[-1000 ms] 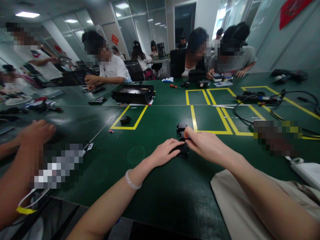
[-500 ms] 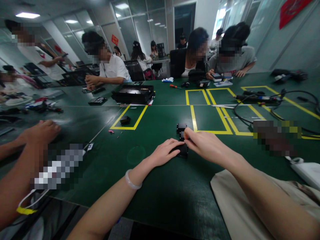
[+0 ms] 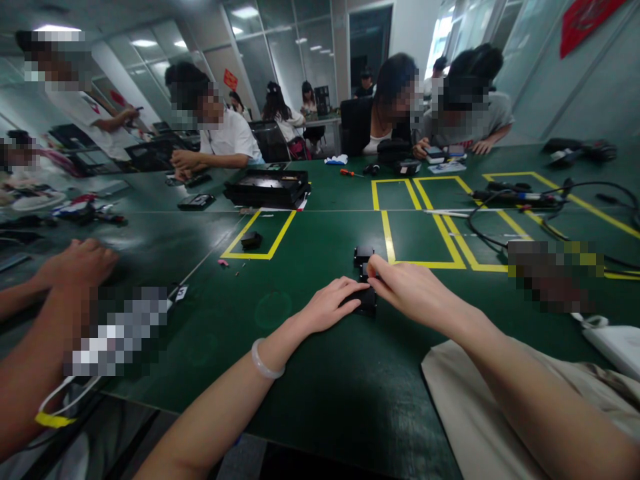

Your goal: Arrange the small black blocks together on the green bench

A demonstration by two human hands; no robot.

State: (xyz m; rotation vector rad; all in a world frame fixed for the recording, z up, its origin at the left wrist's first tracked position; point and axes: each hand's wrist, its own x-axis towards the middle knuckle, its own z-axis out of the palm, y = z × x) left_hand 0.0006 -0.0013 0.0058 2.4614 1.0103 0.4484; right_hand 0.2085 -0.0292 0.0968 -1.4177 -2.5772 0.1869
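Observation:
Just right of centre on the green table [image 3: 320, 400] stands a dark, box-shaped device in black sections. Its far black block [image 3: 363, 255] shows beyond my fingers, and its near black block [image 3: 368, 303] is partly covered by them. My left hand [image 3: 330, 307], with a pale bangle at the wrist, grips the near block from the left, fingers over it and thumb along its near side. Fingers bent in a pinch, my right hand [image 3: 407, 285] is closed at the middle of the device from the right. What lies in that pinch is hidden.
Yellow tape outlines [image 3: 425, 265] mark the table. A small black part [image 3: 251, 240] lies in one, with a black tray [image 3: 267, 189] behind. Cables and a black tool [image 3: 520, 198] are at right. A neighbour's arm [image 3: 75, 273] rests at left; other people sit across.
Both my hands and the black device stay in nearly the same place. The standing person at the far left has shifted slightly right.

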